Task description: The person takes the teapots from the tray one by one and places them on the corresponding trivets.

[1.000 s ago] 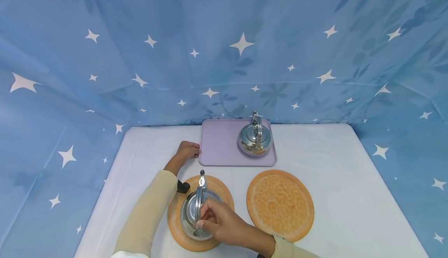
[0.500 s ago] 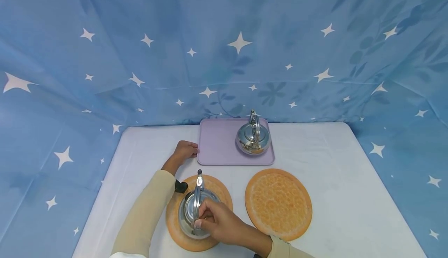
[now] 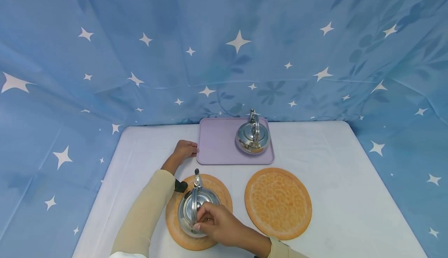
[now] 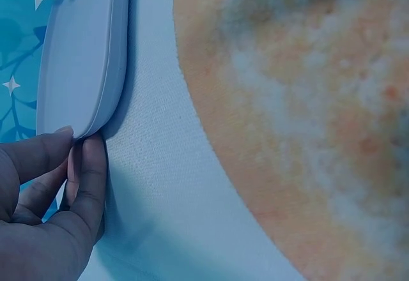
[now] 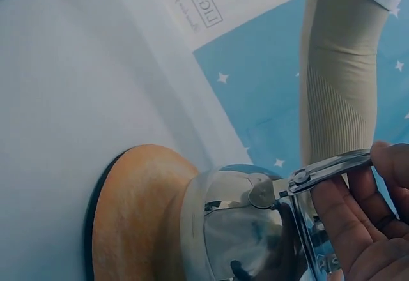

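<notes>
My left hand (image 3: 185, 150) pinches the left edge of the lilac tray (image 3: 217, 143). In the left wrist view the thumb lies on the rim of the tray (image 4: 80, 57) and the fingers are against its underside. My right hand (image 3: 222, 223) holds the handle of a shiny steel kettle (image 3: 185, 211), fingers curled under the bar and thumb over it. That kettle stands on the left round orange mat (image 3: 225, 197), spout pointing away from me. In the right wrist view the kettle (image 5: 239, 236) appears upright, with its base by the mat (image 5: 137, 211).
A second steel kettle (image 3: 252, 138) stands on the right half of the tray. Another round orange mat (image 3: 278, 203) lies to the right on the white tablecloth (image 3: 350, 188). A blue star-patterned cloth (image 3: 224, 55) hangs behind the table.
The held kettle's spout and handle have swung slightly left over the mat. Both hands keep their hold, and the left hand and tray stay put; the head view has shifted a little.
</notes>
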A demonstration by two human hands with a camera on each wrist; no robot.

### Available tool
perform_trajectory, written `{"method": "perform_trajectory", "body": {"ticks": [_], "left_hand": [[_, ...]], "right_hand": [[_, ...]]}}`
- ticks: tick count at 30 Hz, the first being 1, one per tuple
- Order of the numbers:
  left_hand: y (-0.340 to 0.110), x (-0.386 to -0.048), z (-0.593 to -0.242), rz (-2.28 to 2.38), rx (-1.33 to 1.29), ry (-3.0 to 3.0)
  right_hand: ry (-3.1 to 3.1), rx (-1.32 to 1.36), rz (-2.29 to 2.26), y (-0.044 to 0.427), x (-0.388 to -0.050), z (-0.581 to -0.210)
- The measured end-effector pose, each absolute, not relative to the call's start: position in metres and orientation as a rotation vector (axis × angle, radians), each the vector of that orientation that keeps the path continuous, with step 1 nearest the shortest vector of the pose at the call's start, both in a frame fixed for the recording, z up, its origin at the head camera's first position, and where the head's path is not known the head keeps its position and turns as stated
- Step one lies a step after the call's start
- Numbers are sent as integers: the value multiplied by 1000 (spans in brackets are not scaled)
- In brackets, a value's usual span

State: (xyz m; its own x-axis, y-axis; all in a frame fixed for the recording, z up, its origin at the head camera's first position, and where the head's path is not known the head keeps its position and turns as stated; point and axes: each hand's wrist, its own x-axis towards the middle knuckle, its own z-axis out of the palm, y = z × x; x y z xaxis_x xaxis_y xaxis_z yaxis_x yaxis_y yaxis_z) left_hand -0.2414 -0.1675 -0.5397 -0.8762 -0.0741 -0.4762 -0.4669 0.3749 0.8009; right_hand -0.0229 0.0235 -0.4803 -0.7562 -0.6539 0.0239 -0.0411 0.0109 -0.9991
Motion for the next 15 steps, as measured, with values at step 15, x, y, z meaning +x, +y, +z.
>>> {"method": "perform_trajectory", "body": {"ticks": [15], "left_hand": [[-167, -238, -535, 1509, -452, 2281]], "right_hand": [[1715, -631, -1877, 35, -28, -478]]}}
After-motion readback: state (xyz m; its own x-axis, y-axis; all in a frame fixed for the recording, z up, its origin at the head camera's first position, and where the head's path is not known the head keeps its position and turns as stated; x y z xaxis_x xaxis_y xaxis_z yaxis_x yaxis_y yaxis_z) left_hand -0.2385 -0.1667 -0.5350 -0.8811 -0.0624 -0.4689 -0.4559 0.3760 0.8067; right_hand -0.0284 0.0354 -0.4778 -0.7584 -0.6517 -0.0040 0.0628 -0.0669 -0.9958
